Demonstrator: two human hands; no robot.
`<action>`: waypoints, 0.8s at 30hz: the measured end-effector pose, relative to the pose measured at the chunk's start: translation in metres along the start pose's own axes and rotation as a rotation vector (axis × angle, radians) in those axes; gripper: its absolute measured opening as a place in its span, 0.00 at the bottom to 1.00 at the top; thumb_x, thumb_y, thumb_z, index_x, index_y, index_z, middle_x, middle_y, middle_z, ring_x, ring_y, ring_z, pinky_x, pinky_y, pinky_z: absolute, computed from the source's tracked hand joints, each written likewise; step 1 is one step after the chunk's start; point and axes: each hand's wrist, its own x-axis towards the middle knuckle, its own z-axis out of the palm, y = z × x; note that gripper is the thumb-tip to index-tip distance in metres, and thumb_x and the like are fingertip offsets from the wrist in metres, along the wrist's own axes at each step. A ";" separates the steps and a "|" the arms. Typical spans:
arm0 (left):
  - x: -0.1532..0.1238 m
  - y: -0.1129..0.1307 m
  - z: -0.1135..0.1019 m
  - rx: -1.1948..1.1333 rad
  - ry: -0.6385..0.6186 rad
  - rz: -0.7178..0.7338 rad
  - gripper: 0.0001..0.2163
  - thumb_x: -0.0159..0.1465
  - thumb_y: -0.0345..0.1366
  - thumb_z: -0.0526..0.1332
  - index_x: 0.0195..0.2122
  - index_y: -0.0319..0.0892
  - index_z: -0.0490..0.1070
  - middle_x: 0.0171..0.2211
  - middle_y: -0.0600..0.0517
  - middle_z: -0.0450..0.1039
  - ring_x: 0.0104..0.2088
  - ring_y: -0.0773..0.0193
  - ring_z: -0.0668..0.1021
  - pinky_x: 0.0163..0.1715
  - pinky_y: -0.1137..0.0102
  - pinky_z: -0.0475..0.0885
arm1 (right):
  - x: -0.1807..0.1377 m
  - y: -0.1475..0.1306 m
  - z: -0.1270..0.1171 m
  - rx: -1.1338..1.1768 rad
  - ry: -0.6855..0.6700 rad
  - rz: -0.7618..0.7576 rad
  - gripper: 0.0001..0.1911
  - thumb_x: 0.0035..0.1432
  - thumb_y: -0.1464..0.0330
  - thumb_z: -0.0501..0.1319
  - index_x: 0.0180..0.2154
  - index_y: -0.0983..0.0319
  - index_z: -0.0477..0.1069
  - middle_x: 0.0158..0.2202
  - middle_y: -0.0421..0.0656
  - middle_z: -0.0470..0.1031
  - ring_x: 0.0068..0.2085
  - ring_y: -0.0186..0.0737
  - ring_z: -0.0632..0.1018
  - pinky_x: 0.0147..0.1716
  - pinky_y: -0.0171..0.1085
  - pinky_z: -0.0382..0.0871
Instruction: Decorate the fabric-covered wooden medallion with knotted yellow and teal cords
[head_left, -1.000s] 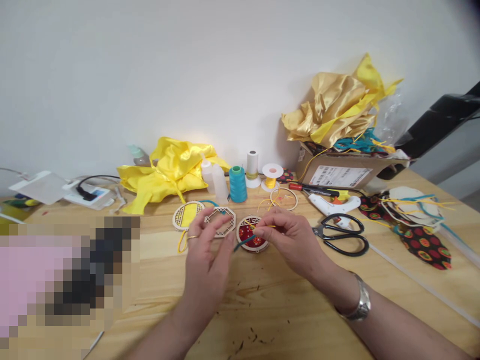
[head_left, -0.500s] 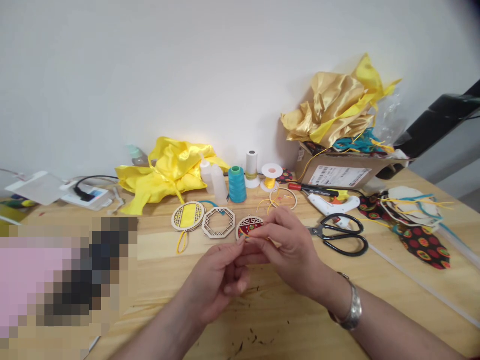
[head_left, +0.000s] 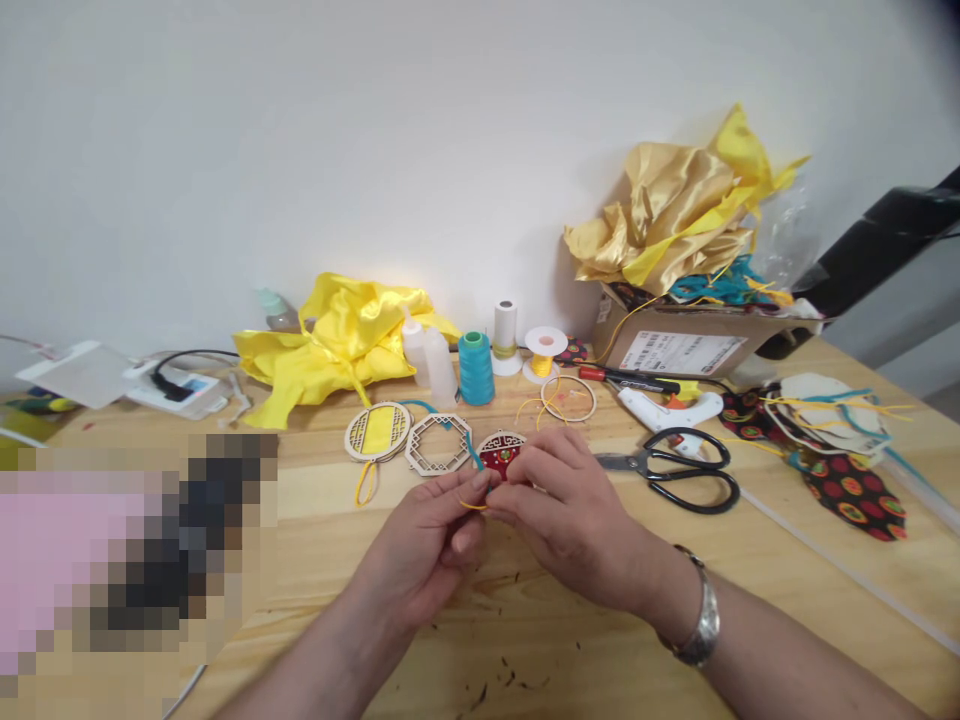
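Gripping by pinch, the left hand (head_left: pixel 431 535) holds a teal cord (head_left: pixel 475 452) between thumb and forefinger, while the right hand (head_left: pixel 570 520) meets it tip to tip, its thumb and forefinger closed on a thin yellow cord (head_left: pixel 471 506). Both cords are above the middle of the worktop (head_left: pixel 315 540); the yellow end pokes out past the left fingers, and the teal length curves up and away from them, toward the back edge. Exactly how the two cross is hidden by the fingertips.

Just beyond the hands is a round red ornament (head_left: pixel 502 457) with a fretwork top, its lower part covered by the right hand. To its left lies an octagonal frame (head_left: pixel 439 470), and left of that, touching or nearly so, a round yellow ornament (head_left: pixel 381 430) with a yellow loop (head_left: pixel 364 485) hanging toward the near edge. Black-handled scissors (head_left: pixel 637 463) lie right of the right hand, blades pointing toward it, near a white glue gun (head_left: pixel 654 412).

Along the back edge stand two squeeze bottles (head_left: pixel 441 370), a teal thread cone (head_left: pixel 475 373) and a yellow thread spool (head_left: pixel 541 365). Toward the back right corner is a cardboard box (head_left: pixel 611 332) heaped with gold fabric (head_left: pixel 660 215).
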 end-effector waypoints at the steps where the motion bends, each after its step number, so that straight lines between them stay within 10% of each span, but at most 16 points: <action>1: 0.000 0.000 -0.001 -0.017 -0.004 0.001 0.03 0.52 0.31 0.66 0.26 0.37 0.75 0.19 0.59 0.65 0.13 0.82 0.55 0.12 0.82 0.46 | 0.000 0.000 0.000 -0.002 -0.018 -0.020 0.09 0.61 0.73 0.53 0.34 0.61 0.71 0.31 0.42 0.70 0.38 0.39 0.65 0.38 0.40 0.58; 13: 0.001 0.001 0.000 -0.002 -0.011 0.073 0.05 0.53 0.31 0.67 0.25 0.36 0.73 0.19 0.57 0.65 0.16 0.80 0.59 0.15 0.83 0.55 | 0.004 -0.004 -0.003 0.066 -0.084 -0.084 0.08 0.61 0.72 0.55 0.33 0.62 0.72 0.31 0.42 0.72 0.36 0.37 0.66 0.39 0.40 0.59; 18: -0.004 0.002 0.004 0.175 0.086 0.185 0.07 0.53 0.33 0.66 0.23 0.35 0.72 0.19 0.56 0.67 0.17 0.79 0.61 0.16 0.82 0.53 | 0.008 -0.007 -0.006 0.403 0.000 0.448 0.15 0.60 0.63 0.55 0.29 0.64 0.74 0.26 0.42 0.72 0.30 0.35 0.69 0.32 0.36 0.61; 24: -0.004 -0.003 0.005 0.409 0.096 0.211 0.11 0.55 0.37 0.65 0.19 0.37 0.70 0.15 0.57 0.65 0.15 0.78 0.60 0.15 0.79 0.51 | 0.011 0.002 0.001 0.752 -0.282 0.874 0.18 0.54 0.56 0.59 0.28 0.63 0.77 0.22 0.38 0.70 0.25 0.31 0.66 0.24 0.32 0.56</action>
